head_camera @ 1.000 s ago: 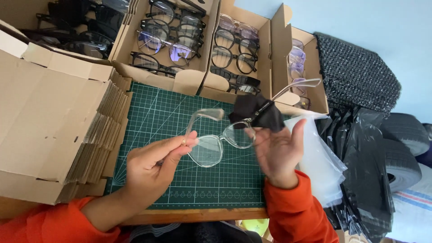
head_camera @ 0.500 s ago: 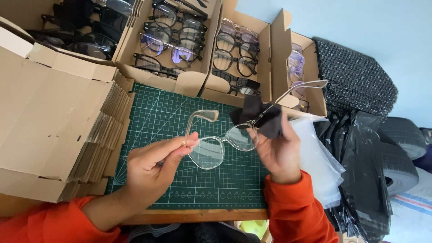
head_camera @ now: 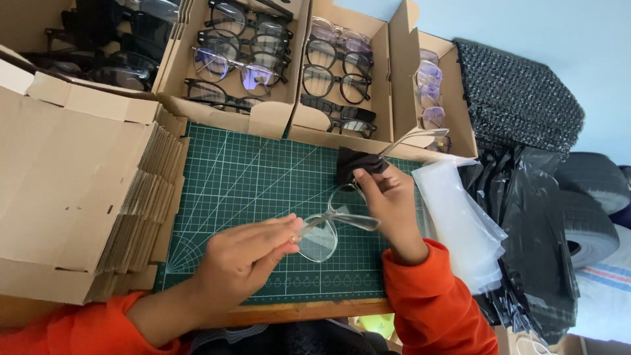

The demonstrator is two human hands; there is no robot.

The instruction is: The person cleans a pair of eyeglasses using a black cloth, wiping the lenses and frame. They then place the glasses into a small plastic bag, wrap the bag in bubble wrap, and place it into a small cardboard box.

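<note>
Between both hands [head_camera: 246,253], clear glasses [head_camera: 328,227]

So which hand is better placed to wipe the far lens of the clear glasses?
Probably the right hand: it already pinches the dark cloth against that end of the clear glasses. The left hand grips the near lens edge, steadying the frame.
</note>
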